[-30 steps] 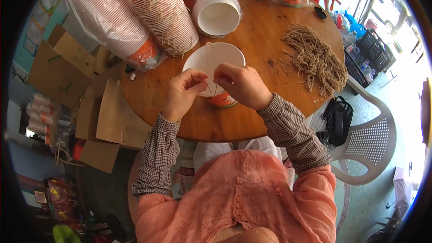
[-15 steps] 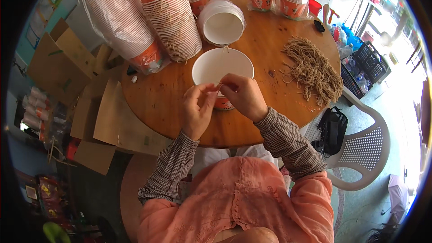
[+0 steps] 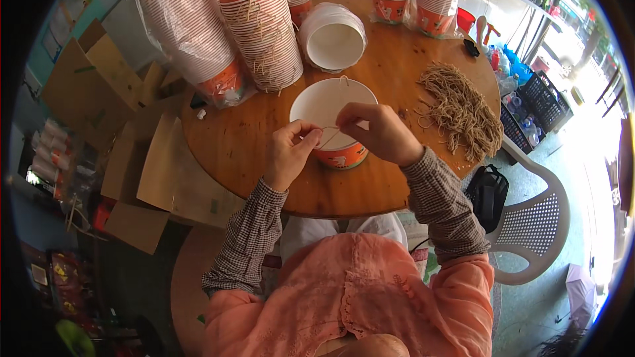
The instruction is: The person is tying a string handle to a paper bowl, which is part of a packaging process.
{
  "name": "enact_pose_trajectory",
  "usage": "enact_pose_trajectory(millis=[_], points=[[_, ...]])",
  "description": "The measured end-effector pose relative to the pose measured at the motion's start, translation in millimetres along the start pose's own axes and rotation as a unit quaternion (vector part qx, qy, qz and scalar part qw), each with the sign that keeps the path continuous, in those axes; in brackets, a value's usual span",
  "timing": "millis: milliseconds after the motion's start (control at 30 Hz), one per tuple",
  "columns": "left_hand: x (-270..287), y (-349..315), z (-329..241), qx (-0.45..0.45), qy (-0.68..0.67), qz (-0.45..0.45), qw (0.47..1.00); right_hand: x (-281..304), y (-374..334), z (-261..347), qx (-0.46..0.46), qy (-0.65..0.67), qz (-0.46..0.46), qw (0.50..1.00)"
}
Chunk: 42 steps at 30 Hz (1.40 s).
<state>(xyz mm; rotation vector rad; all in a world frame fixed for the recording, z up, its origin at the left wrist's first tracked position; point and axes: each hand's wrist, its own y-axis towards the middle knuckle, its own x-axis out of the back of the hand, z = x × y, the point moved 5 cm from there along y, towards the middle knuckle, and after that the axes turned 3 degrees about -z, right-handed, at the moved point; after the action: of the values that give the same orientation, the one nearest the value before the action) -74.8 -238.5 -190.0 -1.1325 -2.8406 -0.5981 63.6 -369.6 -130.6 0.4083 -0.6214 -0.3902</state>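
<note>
Slightly farther apart than before, the left hand [image 3: 288,153] and right hand [image 3: 381,133], each nearly closed in a fingertip pinch, hold thin twine [image 3: 329,136] between them at the near rim of the orange-printed paper bucket [image 3: 342,158], upright on the table [image 3: 405,182]. Even, gentle tension should avoid creasing the rim.

Tub [image 3: 340,158] on table [image 3: 390,59], stacks [image 3: 264,43] behind at left, twine heap [image 3: 463,109] to right

Cup stacks [image 3: 263,34] incomplete at the upper edge, tub [image 3: 342,157] partly behind the hands [image 3: 385,135]
</note>
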Motion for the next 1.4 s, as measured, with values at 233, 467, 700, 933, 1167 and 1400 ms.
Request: enact_pose_trajectory(millis=[233,467,700,933,1167,1400], points=[[-8.5,-2.6,-14.7,-0.013,0.033,0.070,0.997,-2.1,7.0,9.4,0.122,-0.072,-0.032,0.989],[-17.1,-6.0,-26.6,-0.085,0.100,0.119,0.984,-8.6,9.8,-5.9,0.033,0.002,-0.037,0.999],[-5.1,-4.3,-7.6,0.094,-0.043,0.086,0.991,-0.3,-2.6,13.5,0.105,0.009,-0.085,0.991],[-18.7,-8.6,-17.9,0.103,-0.034,0.132,0.985,1.4,3.6,9.5,0.126,-0.023,-0.075,0.989],[-19.6,0.0,-38.1,0.023,-0.017,0.142,0.989,-1.3,-4.5,-21.4,-0.020,0.163,-0.085,0.983],[-20.5,3.6,-34.3,0.017,-0.041,0.151,0.988,3.4,-26.5,-27.8,-0.025,0.132,-0.147,0.980]])
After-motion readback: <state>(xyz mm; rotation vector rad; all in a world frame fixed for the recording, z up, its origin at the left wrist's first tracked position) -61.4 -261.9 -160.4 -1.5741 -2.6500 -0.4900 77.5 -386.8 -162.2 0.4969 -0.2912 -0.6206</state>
